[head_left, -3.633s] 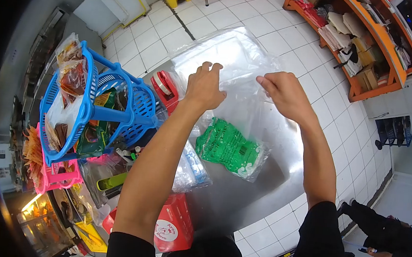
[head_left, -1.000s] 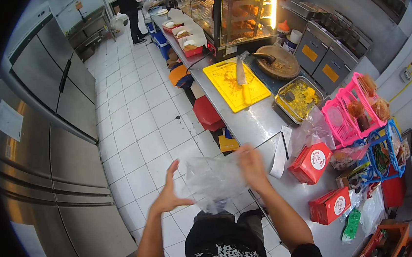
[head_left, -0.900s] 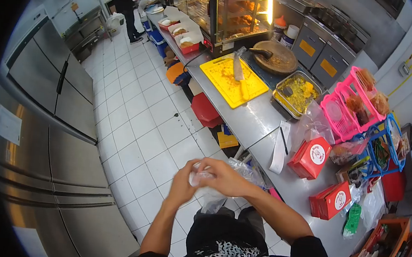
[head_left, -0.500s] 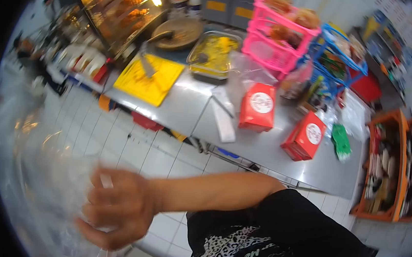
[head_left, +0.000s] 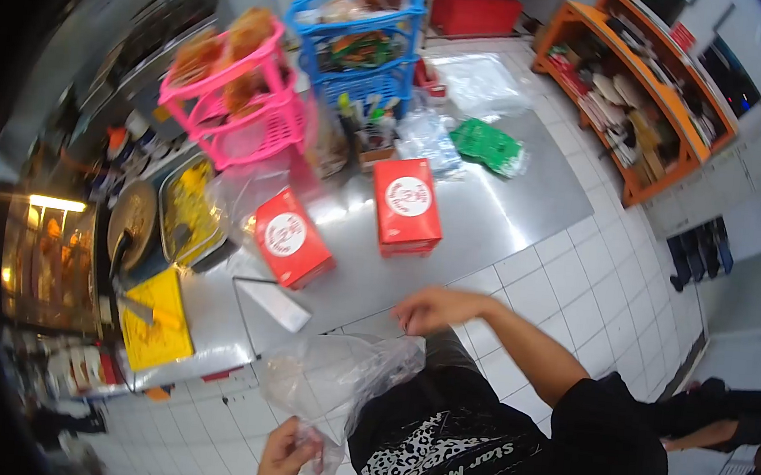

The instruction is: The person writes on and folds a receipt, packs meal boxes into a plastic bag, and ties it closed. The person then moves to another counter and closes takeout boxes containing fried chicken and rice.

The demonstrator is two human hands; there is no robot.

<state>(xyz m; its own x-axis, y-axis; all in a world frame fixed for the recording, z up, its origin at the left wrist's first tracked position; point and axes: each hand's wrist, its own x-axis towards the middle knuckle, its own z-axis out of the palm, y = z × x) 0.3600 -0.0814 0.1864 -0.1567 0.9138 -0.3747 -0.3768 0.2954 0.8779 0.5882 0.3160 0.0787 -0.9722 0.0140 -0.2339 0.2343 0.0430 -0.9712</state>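
left hand [head_left: 287, 457] back in view | clear bag [head_left: 319, 372] between hands, by counter [head_left: 498, 234] edge | left and right hand [head_left: 436, 311] pinching it

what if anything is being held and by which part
A clear plastic bag: the left hand grips one end; the right hand is at the other, its grip too blurred to confirm.

"Star Me" stands in pale letters on the black cloth T-shirt [head_left: 523, 472]. Lettering on the round white labels [head_left: 409, 197] of two red cardboard boxes [head_left: 408, 237] is too blurred to read.
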